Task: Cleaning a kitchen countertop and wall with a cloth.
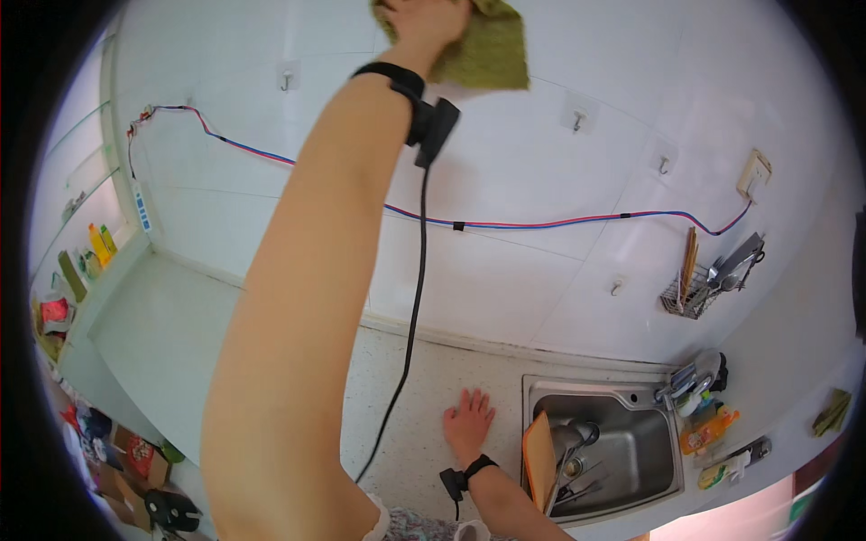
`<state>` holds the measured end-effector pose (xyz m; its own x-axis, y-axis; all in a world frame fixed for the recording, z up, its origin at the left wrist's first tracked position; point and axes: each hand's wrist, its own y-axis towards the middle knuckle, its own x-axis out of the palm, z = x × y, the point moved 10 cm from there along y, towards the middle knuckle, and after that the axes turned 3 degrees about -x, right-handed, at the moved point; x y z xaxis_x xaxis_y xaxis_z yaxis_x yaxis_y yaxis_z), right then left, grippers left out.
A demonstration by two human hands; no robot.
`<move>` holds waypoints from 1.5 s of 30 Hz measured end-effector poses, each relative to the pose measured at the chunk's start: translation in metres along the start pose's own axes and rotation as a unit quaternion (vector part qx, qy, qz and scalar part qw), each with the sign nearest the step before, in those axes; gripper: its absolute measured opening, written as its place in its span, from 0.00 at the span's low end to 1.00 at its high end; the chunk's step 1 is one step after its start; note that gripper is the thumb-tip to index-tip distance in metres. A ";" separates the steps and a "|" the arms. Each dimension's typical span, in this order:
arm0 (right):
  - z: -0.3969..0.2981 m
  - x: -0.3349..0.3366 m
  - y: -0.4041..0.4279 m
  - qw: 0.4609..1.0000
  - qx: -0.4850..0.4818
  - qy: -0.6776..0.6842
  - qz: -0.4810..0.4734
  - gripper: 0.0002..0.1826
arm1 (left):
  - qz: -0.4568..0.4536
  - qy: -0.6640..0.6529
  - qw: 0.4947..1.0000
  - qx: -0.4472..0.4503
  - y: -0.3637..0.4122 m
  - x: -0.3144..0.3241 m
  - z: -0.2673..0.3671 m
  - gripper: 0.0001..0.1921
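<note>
My left hand point(433, 21) reaches high up the white wall point(500, 284) at the top edge of the view, holding an olive-green cloth point(490, 51) against it. Part of that hand and cloth is cut off by the frame. My right hand point(469, 420) rests palm down on the speckled countertop point(392, 385), fingers slightly spread, holding nothing. Just right of it is a stainless steel sink point(626, 450) with an orange-edged board point(539, 453), a ladle point(565, 439) and other utensils inside. Both wrists wear black straps with a corded device.
A red and blue cable point(541, 226) crosses the wall to a socket point(754, 177). Hooks point(577, 122) and a wire utensil basket point(697, 297) hang there. An orange soap bottle point(707, 433) stands by the faucet point(670, 389). Glass shelves point(78, 186) are at left. A black cord point(414, 318) hangs from my left wrist.
</note>
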<state>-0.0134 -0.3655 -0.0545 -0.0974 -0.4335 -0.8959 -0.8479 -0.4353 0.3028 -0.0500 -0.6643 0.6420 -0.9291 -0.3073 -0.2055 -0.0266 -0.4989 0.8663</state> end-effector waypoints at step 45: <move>-0.008 -0.002 0.002 0.999 -0.012 -0.042 -0.002 0.32 | 0.156 -0.032 0.970 0.185 -0.097 0.036 -0.105 0.40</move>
<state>-0.0103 -0.3719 -0.0497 -0.1375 -0.3639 -0.9212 -0.8357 -0.4566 0.3051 -0.0426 -0.7119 0.5027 -0.9339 -0.3396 0.1119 0.1403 -0.0601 0.9883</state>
